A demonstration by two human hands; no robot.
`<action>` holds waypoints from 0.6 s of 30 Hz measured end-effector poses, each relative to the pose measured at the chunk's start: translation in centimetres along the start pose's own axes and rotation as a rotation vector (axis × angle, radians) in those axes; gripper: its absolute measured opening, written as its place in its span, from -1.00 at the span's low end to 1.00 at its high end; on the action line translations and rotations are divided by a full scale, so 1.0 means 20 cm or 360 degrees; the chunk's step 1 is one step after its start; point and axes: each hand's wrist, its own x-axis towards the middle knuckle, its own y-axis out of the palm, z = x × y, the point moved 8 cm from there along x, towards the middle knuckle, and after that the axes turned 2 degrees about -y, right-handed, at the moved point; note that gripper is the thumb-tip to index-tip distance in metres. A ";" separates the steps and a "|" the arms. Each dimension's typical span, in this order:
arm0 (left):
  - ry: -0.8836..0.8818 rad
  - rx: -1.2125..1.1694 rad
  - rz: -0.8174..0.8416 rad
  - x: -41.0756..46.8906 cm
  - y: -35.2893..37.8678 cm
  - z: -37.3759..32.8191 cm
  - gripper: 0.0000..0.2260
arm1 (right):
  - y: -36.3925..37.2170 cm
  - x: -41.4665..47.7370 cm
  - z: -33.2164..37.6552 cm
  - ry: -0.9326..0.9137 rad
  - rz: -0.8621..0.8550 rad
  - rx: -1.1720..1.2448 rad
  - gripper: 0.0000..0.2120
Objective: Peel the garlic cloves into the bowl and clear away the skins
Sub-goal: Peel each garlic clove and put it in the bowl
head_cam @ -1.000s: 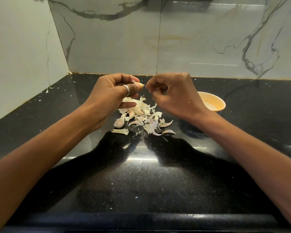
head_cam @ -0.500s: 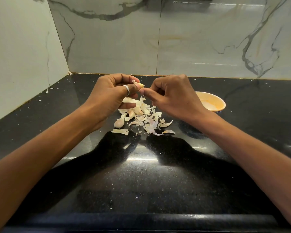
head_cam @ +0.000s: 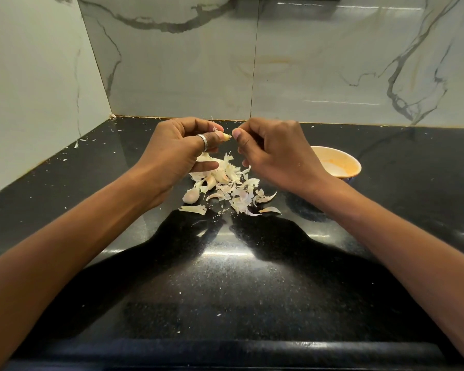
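The left hand (head_cam: 177, 148) is up above the shiny black stone table (head_cam: 225, 277). Its fingers (head_cam: 206, 125) are curled, and they pinch a small pale garlic clove (head_cam: 225, 137) at the tips. A silver ring (head_cam: 202, 142) sits on one finger. The right hand (head_cam: 276, 153) is just beside it, on the right. Its fingers are curled in too, and the thumb tip (head_cam: 236, 134) is very close to the clove. I cannot tell if the right hand has a bit of skin in it or nothing.

Under the hands is a messy heap of thin white garlic skins (head_cam: 233, 183). A few whole cloves lie in it, like the fat one (head_cam: 190, 196) at the near left edge. The little round orange bowl (head_cam: 356, 163) stands on the table to the right, behind the right wrist. I cannot see if any cloves are inside.

The clove is tiny and likely slippery. If the pinch is too soft, it could pop out and fall into the heap, where it is hard to find. The skins are very light, so a quick move or a puff of air could blow them all over the table. The right arm is close to the bowl and could bump it.
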 end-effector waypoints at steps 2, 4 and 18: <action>0.0005 -0.0010 0.0011 0.00 0.01 0.00 -0.86 | 0.02 0.00 -0.01 0.0058 0.0051 0.0101 -0.77; 0.0000 -0.0033 0.0023 -0.01 0.02 0.00 -0.86 | 0.04 -0.01 -0.01 0.0132 0.0124 0.0258 -0.80; 0.0339 0.0515 -0.0106 -0.03 0.02 -0.04 -0.98 | 0.03 -0.01 -0.04 0.0276 0.0059 0.0404 -0.91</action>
